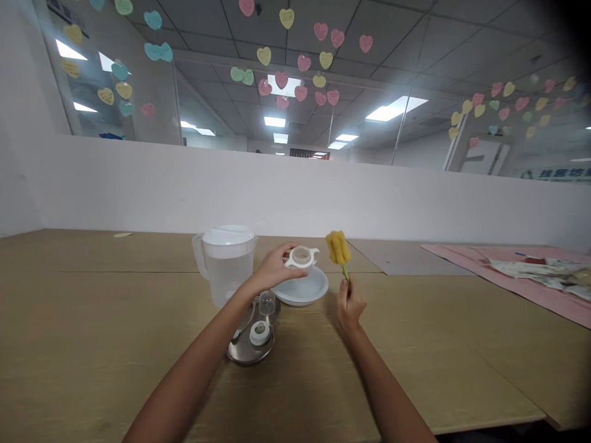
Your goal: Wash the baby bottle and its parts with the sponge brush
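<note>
My left hand (281,263) is closed around a baby bottle (301,256) with white side handles, its round open mouth turned toward me. It is held above a white basin (302,295). In my right hand (350,303) I grip the green handle of a sponge bottle brush (338,248), its yellow head upright and apart from the bottle. Below my left forearm, a metal tray (249,352) carries a clear dome cap (266,303) and a white ring with a teat (259,333). A thin pale tube-like piece on the tray is partly hidden by my forearm.
A lidded clear pitcher (229,264) stands left of the basin. A pink cloth (455,253) with papers and a pen on it lies far right. A small flat pale piece (123,235) rests at the back left. Behind the table rise a white wall (295,191) and glass.
</note>
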{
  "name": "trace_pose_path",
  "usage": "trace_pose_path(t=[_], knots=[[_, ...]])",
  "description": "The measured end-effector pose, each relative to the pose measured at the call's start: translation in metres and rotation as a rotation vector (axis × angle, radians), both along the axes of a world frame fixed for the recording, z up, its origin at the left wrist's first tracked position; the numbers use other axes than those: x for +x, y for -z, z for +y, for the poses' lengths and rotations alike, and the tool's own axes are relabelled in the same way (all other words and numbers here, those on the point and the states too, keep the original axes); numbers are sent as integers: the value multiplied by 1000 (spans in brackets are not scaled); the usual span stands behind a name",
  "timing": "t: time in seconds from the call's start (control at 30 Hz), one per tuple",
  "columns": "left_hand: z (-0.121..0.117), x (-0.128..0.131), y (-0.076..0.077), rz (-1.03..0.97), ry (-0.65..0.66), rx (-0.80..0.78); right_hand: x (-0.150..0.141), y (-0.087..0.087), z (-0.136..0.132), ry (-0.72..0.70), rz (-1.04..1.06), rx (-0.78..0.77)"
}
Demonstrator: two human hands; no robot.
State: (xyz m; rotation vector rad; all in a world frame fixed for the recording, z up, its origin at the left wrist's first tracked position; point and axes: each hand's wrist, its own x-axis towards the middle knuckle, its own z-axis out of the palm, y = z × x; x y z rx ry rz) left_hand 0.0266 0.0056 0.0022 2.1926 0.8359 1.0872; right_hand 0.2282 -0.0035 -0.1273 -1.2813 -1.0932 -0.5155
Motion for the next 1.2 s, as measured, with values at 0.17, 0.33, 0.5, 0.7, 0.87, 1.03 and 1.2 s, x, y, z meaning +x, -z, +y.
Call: trace_pose_path(t=[0.17,0.33,0.5,0.7,0.87,1.03,1.2], knots=[[11,-3,4,54,-234,173,0,-2,-4,-52,-201,5],[12,-8,3,228,-417,376,2,-4,-5,30,-260,86],[14,-7,6,318,-496,458,1,-3,-4,26,-272,102],[12,-5,10,406,-513,572,6,2,1,182,-390,89],[8,1,16,500,-513,662,6,0,-3,230,-550,85],[5,9,21,607,-460,664,0,1,-5,125,-580,40],[2,14,24,614,-419,643,-7,3,-2,-30,-628,41]])
